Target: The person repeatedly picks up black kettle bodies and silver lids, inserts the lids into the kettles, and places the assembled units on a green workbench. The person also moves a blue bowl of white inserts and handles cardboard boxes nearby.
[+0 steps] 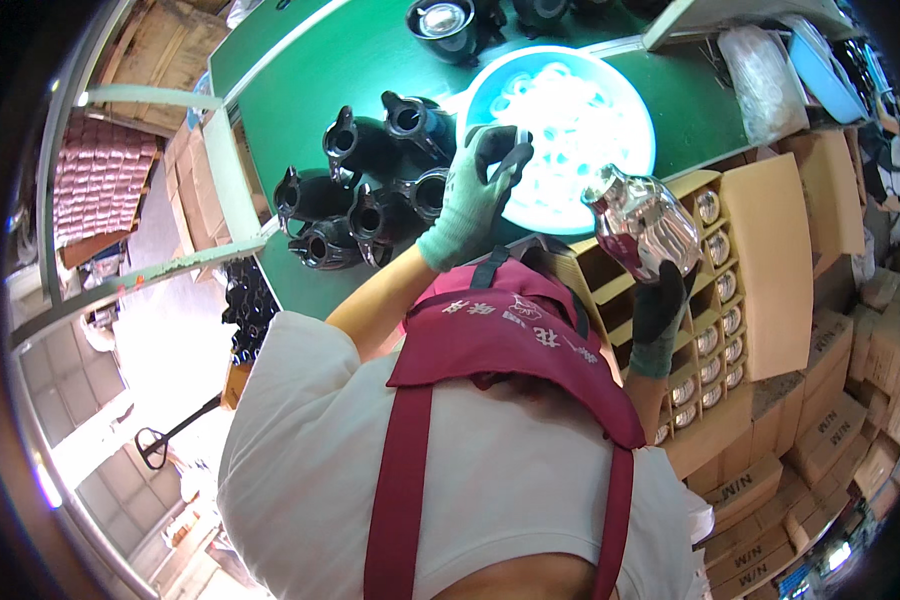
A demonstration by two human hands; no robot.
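My left hand (470, 195), in a pale green glove with dark fingers, is raised at the near left rim of a round basin (651, 140). Its thumb and fingertips are pinched together; glare hides what is between them, if anything. Many white rings (560, 110) fill the basin, brightly lit. My right hand (660, 315), gloved alike, grips a silvered glass flask liner (650, 228) by its rounded lower end. The liner is tilted, its narrow neck pointing up and left toward the basin.
Several black jug bodies (370, 215) stand on the green table (290, 90) left of the basin, and more dark ones (445, 30) behind it. At right, an open divided carton (775, 270) holds many silvered liners. Stacked cartons (820, 440) lie farther right.
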